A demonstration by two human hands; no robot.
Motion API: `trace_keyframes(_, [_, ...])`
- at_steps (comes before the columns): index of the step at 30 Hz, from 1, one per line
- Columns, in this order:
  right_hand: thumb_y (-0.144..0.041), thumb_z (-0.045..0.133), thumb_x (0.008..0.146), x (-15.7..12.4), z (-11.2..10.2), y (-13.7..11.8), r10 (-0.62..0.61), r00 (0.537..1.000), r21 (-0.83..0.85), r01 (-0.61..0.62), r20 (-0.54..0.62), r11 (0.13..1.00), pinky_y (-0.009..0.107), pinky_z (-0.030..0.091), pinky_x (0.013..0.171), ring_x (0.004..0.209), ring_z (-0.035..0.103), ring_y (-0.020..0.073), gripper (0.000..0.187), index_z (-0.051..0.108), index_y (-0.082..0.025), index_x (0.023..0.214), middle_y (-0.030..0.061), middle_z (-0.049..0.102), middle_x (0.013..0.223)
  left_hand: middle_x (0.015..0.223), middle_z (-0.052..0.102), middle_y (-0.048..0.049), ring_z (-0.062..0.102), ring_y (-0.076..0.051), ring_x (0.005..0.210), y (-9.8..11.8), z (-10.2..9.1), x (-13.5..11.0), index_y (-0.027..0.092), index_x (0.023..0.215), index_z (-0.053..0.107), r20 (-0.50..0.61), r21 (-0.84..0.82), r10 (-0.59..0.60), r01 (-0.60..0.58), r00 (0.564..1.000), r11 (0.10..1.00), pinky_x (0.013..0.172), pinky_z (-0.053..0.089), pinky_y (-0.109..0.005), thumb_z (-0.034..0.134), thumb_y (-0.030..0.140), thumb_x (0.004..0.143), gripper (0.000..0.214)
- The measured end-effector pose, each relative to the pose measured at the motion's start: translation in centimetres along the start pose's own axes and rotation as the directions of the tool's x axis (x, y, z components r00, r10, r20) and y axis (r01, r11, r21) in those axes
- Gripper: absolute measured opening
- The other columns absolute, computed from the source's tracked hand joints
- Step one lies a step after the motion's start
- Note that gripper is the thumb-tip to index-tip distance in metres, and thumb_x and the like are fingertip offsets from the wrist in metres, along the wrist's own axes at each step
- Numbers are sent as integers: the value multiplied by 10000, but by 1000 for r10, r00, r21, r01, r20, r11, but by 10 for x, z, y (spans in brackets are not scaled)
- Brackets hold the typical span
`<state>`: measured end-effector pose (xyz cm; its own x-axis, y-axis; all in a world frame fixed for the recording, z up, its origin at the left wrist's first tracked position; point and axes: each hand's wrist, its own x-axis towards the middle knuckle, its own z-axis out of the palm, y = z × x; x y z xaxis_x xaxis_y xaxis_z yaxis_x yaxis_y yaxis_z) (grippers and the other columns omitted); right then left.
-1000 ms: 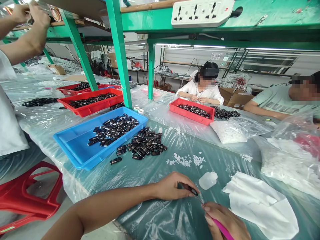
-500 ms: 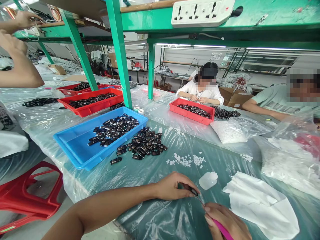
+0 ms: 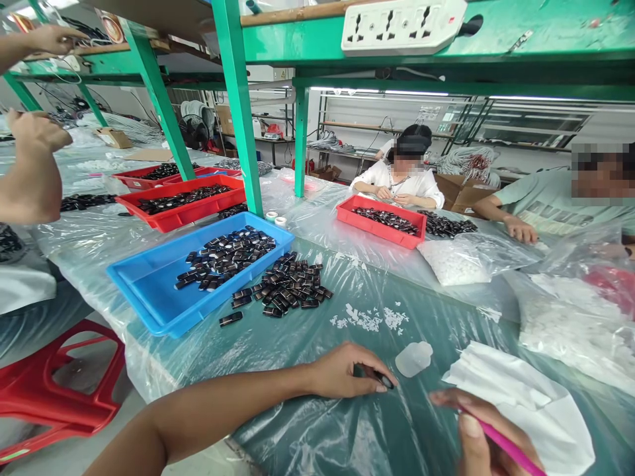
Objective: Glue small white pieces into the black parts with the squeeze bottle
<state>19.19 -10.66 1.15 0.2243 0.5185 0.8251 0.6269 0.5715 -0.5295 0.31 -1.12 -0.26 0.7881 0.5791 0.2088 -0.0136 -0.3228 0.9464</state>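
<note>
My left hand (image 3: 347, 370) rests on the plastic-covered table and pinches a small black part (image 3: 381, 379) between thumb and fingers. My right hand (image 3: 483, 433) is at the lower right, closed round a thin pink tool (image 3: 506, 447), a short way right of the part and apart from it. A small translucent bottle (image 3: 413, 357) lies just beyond the hands. A pile of black parts (image 3: 290, 285) sits further out beside a blue tray (image 3: 149, 284) holding more of them. Small white pieces (image 3: 370, 318) are scattered between the pile and the bottle.
White cloth (image 3: 516, 396) lies at the right, with plastic bags (image 3: 570, 317) behind it. Red trays (image 3: 380, 225) of black parts stand further back. Two people sit across the table; another person's arm (image 3: 30, 172) is raised at the left. A red stool (image 3: 64, 383) stands below.
My right hand has drawn the pink tool back to the right, away from the black part. The arm of the person at the left has come down lower.
</note>
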Motion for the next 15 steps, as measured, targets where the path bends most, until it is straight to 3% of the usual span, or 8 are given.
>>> trace_keyframes(3, [-246,541,834,16,-8,7,141,989,-337,-146,-37,930,309,489,581,701,651,209,158,629,-209,959,64,678,828,1010,691,-89,662,-185,880,1,0,0,165,1075,674,13,-8,-28,28,1000,1000,793,528,-256,588,298,827,295])
trace_keyframes(6, [-404,458,866,29,-18,29,386,920,-690,-239,63,683,302,427,476,630,639,209,266,616,-263,1028,46,680,968,1002,695,-85,662,-187,886,2,0,0,170,1083,670,17,5,-53,53,998,999,792,525,-255,589,307,824,304])
trace_keyframes(8, [-415,371,887,31,-24,47,486,859,-806,-172,159,567,322,435,501,755,645,249,328,586,-286,1098,39,655,1064,997,697,-83,661,-188,889,2,0,0,176,1089,667,18,19,-70,69,997,997,780,523,-251,586,310,824,308])
trace_keyframes(11, [-335,279,900,26,-31,73,543,794,-857,-55,273,512,374,465,673,967,590,284,390,569,-229,1138,67,632,1102,982,700,-90,661,-189,875,3,0,0,168,1087,668,18,43,-62,61,998,997,760,517,-241,586,294,820,307])
trace_keyframes(15, [-141,295,826,18,-38,93,626,708,-903,39,327,427,403,432,786,1027,546,277,444,580,-197,1162,68,625,1115,957,703,-101,661,-189,838,4,0,0,155,1075,672,11,92,-56,55,998,994,690,502,-217,576,292,820,306])
